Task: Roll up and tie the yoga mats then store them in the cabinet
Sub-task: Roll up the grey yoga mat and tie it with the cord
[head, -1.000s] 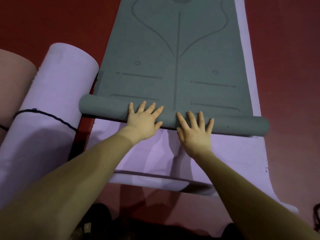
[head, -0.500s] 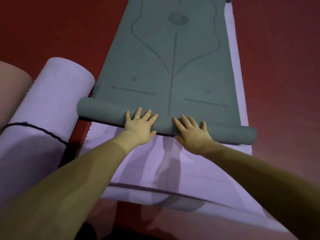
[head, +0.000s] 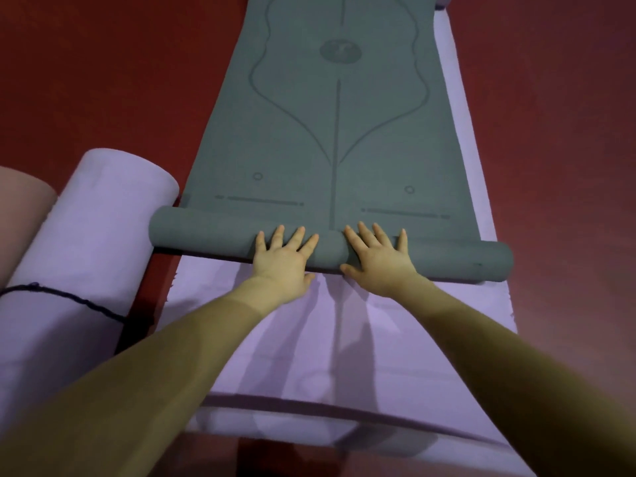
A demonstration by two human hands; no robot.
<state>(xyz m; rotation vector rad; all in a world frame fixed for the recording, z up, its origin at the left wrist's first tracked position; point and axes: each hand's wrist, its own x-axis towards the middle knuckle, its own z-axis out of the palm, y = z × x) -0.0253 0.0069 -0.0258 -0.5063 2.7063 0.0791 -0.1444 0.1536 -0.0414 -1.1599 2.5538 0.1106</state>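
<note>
Both hands press flat on the rolled end of the grey mat (head: pixel 330 139), fingers (head: pixel 298 236) spread: the left hand (head: pixel 283 261) and right hand (head: pixel 377 258) lie side by side near the roll's middle. The rest of the grey mat lies unrolled atop a flat lilac mat (head: pixel 285 342) on the red floor (head: pixel 103 80). To the left lies a rolled lilac mat (head: pixel 86 242) tied with dark cord (head: pixel 65 296), touching a pinkish roll (head: pixel 20 208) at the edge.

Only non-task stuff you've got in view is the red floor (head: pixel 103 80), running down both sides and showing in a dark strip near the bottom edge, with shadows across it.
</note>
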